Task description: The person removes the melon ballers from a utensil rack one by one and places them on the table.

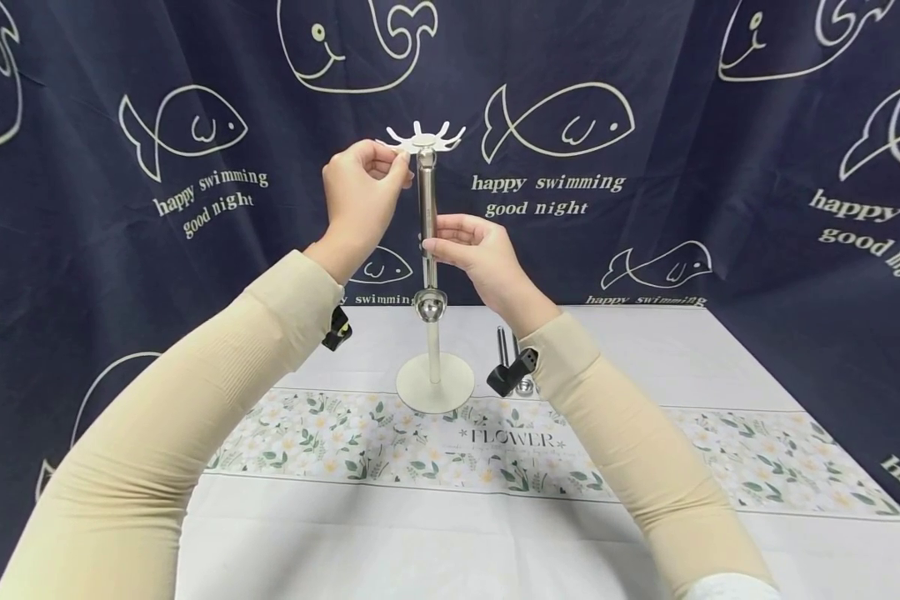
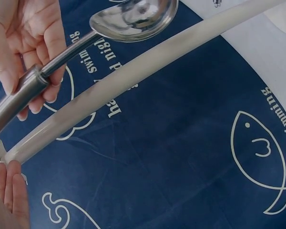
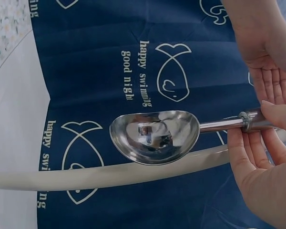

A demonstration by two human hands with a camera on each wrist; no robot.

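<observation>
A white utensil rack (image 1: 435, 398) with a round base, a slim pole and a crown of hooks (image 1: 422, 142) stands on the table. My left hand (image 1: 362, 190) pinches one of the hooks on the crown's left side. In front of the pole hangs a shiny metal ice cream scoop (image 1: 430, 305), upright with its bowl down and its handle top close to the hooks. Thumb and fingers of my right hand (image 1: 480, 254) hold the lower handle from the right. The right wrist view shows the scoop's bowl (image 3: 155, 136) overlapping the pole (image 3: 105, 176).
Behind my right wrist, more metal utensils (image 1: 502, 346) lie on the white table (image 1: 330, 533). A flowered runner (image 1: 390, 442) crosses the table under the rack's front edge. A dark blue curtain (image 1: 555, 50) with fish drawings hangs behind.
</observation>
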